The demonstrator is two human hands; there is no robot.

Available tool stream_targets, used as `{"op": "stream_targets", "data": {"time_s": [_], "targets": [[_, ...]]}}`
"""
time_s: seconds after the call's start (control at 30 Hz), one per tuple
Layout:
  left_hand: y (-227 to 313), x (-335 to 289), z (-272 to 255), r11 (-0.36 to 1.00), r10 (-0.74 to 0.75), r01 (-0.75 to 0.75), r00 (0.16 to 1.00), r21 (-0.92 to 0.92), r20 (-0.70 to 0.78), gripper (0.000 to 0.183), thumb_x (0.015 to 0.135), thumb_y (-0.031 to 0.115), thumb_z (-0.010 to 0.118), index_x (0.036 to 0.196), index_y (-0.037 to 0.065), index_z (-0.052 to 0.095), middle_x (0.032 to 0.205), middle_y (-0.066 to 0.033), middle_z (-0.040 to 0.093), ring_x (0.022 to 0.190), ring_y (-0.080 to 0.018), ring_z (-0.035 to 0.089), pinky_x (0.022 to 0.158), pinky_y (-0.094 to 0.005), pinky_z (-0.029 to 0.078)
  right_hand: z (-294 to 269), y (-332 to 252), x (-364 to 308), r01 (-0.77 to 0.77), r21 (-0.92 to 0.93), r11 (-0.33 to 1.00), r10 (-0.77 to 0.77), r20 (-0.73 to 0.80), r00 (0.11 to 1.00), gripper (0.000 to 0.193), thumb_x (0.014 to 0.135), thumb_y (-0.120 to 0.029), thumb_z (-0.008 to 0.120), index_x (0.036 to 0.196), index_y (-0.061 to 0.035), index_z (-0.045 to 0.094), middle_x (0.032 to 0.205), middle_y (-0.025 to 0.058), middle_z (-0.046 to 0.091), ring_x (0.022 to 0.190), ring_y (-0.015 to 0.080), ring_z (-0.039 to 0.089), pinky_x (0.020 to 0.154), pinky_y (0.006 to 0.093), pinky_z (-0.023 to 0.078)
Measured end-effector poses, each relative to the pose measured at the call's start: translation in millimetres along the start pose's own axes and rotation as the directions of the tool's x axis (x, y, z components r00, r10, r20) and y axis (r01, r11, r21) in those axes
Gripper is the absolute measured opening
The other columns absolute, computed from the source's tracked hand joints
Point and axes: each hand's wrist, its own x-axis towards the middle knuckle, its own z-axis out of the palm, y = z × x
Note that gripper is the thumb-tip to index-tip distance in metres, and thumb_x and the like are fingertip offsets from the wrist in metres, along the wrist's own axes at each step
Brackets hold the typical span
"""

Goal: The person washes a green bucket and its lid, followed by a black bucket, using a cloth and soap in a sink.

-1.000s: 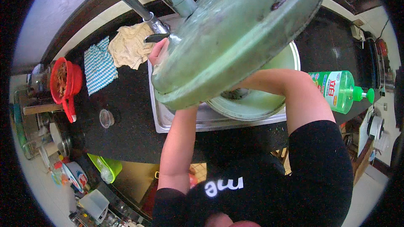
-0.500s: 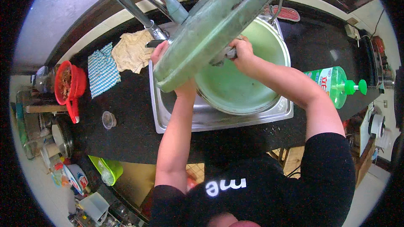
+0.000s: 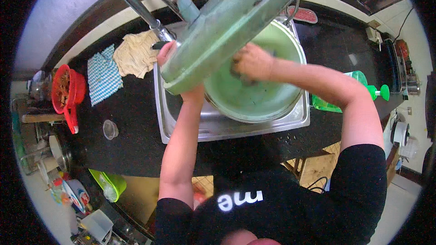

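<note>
A large, pale green round piece [image 3: 227,36], like a shallow lid or tray, is tilted up over the left part of the sink. My left hand [image 3: 194,93] grips its lower left end, thumb and fingers on opposite sides. Below it a wide green basin [image 3: 259,102] with a pale rim sits on the steel sink [image 3: 231,132]. Inside the basin's opening, my right hand [image 3: 255,62] is closed and slightly blurred. A crumpled grey scrubbing cloth [image 3: 247,80] shows under its fingers. Part of the basin is hidden behind the round piece.
A chrome faucet [image 3: 159,29] arches behind the round piece. On the dark counter lie a beige cloth [image 3: 134,54], a blue-and-white zigzag cloth [image 3: 104,75], a red strainer [image 3: 78,88] and a small clear cup [image 3: 110,129]. A green pump bottle [image 3: 359,79] is beside my right arm.
My right hand has moved left and down from the round piece's edge, deeper over the basin, with the grey scrubbing cloth. My left hand keeps its grip on the round piece.
</note>
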Motion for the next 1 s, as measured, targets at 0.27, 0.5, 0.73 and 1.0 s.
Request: {"op": "stream_targets", "data": {"time_s": [0.27,0.5,0.73,1.0], "targets": [[4,6,-11,0.989,0.114,-0.107,0.992,0.104,-0.056,0.045,0.086,0.028,0.056,0.121,0.006,0.039,0.119,-0.0109,0.046,0.100,-0.0236,0.054,0.085,-0.0370,0.045,78,23,-4,-0.252,-0.086,0.964,0.266,0.250,0.931,0.024,0.074,-0.019,0.059,0.094,-0.0091,0.067,0.120,0.0074,0.044,0.105,0.0259,0.046,0.077,0.0459,0.046],[20,-2,12,0.956,-0.241,0.207,0.959,-0.210,-0.149,0.046,0.092,0.033,0.047,0.126,0.004,0.036,0.121,-0.0128,0.049,0.100,-0.0257,0.057,0.083,-0.0369,0.050,218,33,-41,-0.225,0.097,0.970,0.130,0.572,0.810,0.034,0.070,-0.024,0.065,0.101,-0.0087,0.065,0.107,0.0152,0.057,0.096,0.0302,0.055,0.075,0.0445,0.050],[14,-5,-9,0.965,-0.246,0.222,0.949,-0.138,-0.196,0.050,0.092,0.037,0.045,0.120,-0.003,0.041,0.113,-0.0140,0.055,0.091,-0.0264,0.061,0.082,-0.0340,0.050,173,-4,-8,-0.361,0.236,0.902,-0.041,0.880,0.473,0.027,0.074,-0.023,0.060,0.097,-0.0108,0.065,0.091,0.0090,0.063,0.083,0.0239,0.060,0.070,0.0409,0.050],[37,-9,3,0.939,-0.318,0.267,0.915,-0.218,-0.248,0.048,0.093,0.035,0.046,0.123,-0.001,0.039,0.112,-0.0149,0.055,0.093,-0.0270,0.061,0.081,-0.0366,0.051,137,-47,-1,-0.915,0.404,-0.005,-0.075,0.912,0.404,0.015,0.077,-0.022,0.057,0.088,-0.0143,0.064,0.086,0.0029,0.064,0.075,0.0174,0.060,0.064,0.0396,0.050]]}}
